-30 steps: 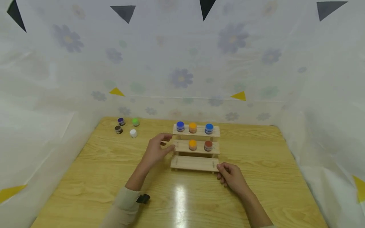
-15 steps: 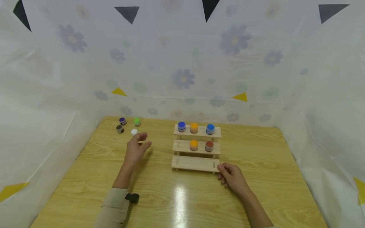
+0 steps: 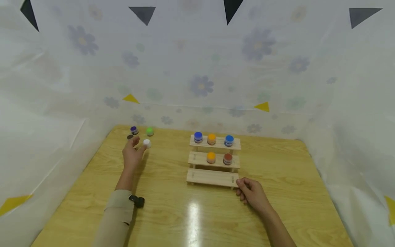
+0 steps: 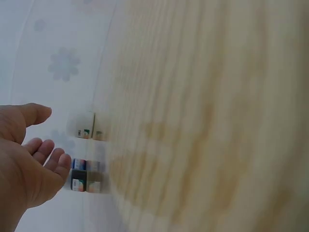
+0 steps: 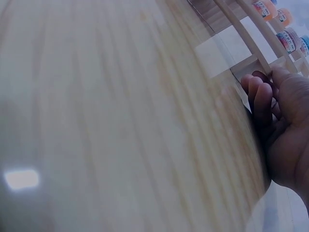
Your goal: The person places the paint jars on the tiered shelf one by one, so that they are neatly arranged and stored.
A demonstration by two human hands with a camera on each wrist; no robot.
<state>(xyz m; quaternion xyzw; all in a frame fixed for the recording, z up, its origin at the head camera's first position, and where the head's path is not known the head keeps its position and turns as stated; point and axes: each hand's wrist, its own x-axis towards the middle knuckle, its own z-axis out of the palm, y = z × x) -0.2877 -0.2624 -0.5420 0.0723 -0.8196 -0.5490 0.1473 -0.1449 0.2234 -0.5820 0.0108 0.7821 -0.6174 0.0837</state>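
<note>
The left hand is over the table's back left, fingers relaxed and parted, between a dark-lidded jar and a white-lidded jar. In the left wrist view that hand holds nothing, with several jars beyond its fingertips. The right hand pinches the right end of the lowest step of a three-step wooden rack; the right wrist view shows this hand with curled fingers at the rack's end. Blue, orange and light-blue jars stand on the top step, an orange jar and a red-brown jar on the middle one.
A purple-lidded jar and a green-lidded jar stand near the back left edge of the wooden table. White flowered sheeting rises behind the table and at both sides.
The left hand has moved left, away from the rack, past the white-lidded jar to the dark-lidded one. The right hand stays at the rack's lowest step.
</note>
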